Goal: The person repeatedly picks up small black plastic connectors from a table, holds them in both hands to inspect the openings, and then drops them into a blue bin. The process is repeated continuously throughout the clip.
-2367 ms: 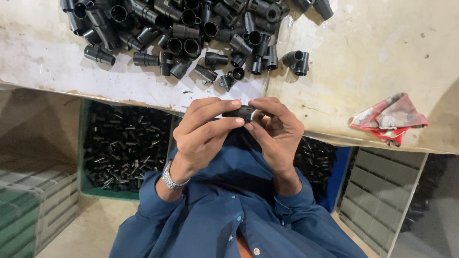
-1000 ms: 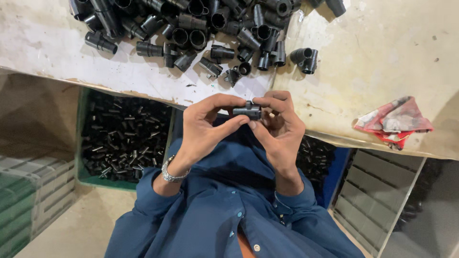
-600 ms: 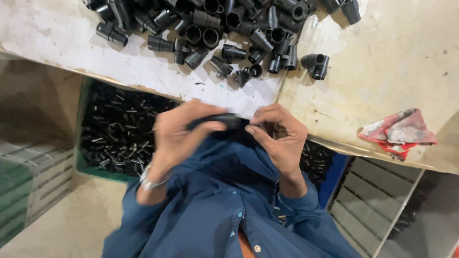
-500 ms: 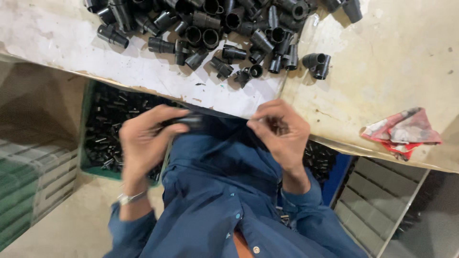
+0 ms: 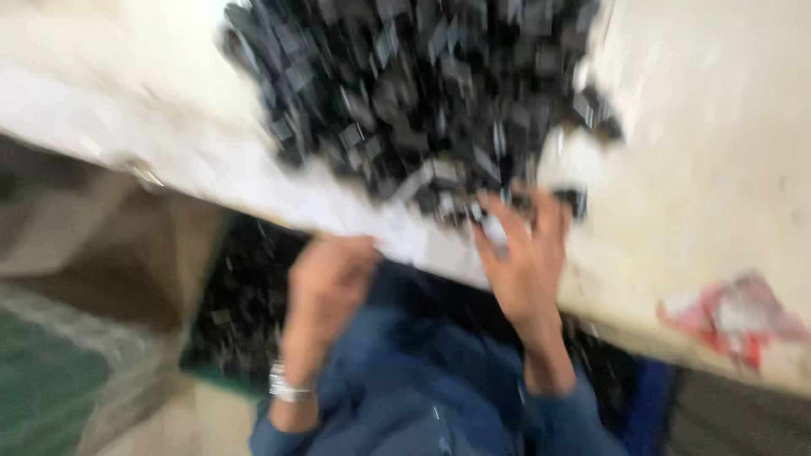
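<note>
right hand [image 5: 525, 257]: up at the bench [image 5: 701, 169] edge, fingers spread into the near rim of the black fittings pile [image 5: 422, 93], grip too blurry to call
left hand [image 5: 325, 283]: low by the crate of fittings [image 5: 236, 295], can't tell if it holds anything
step: probably fetching another fitting (needs a clean single pick)
change: hands were together on one fitting, now apart

Red-white rag [image 5: 733, 319] on pale tabletop [image 5: 718, 143]

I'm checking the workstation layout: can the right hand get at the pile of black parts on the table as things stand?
Probably yes: the right hand already lies at the near edge of the pile of black parts, nothing between them, though the picture is blurred.
</note>
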Demonstrator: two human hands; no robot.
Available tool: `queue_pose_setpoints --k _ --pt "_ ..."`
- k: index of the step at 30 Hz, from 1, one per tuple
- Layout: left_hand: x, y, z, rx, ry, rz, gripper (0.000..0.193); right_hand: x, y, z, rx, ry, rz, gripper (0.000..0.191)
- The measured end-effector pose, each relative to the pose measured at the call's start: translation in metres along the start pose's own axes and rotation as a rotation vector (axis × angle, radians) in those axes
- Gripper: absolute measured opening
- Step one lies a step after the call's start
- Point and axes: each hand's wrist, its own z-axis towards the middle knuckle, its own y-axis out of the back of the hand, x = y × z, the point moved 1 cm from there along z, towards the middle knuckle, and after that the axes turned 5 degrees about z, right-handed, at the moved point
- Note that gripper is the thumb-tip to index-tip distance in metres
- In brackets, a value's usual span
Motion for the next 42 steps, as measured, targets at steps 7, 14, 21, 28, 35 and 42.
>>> queue_pose_setpoints --k 7,14,21,28,35,42 --pt "-0.023 -0.032 0.052 0.195 -0.389 0.268 0.046 0.0 0.031 -0.02 -0.071 -0.255 0.353 0.036" --pt "-0.025 -0.041 0.053 0.099 -0.421 0.224 0.039 -0.019 0.019 -0.044 -0.1 -0.446 0.71 0.038" --pt "-0.044 -0.059 0.014 0.079 -0.174 -0.339 0.026 -0.024 0.001 -0.085 -0.025 -0.607 1.252 0.043" --pt "-0.057 -0.079 0.013 0.368 0.103 -0.714 0.027 -0.032 -0.006 -0.099 -0.09 -0.686 1.442 0.038" --pt "-0.058 -0.081 0.01 0.37 0.141 -0.761 0.031 -0.03 -0.005 -0.098 -0.108 -0.703 1.391 0.034" --pt "-0.051 -0.083 0.006 0.342 0.193 -0.856 0.029 -0.023 -0.004 -0.096 -0.07 -0.54 1.14 0.036"
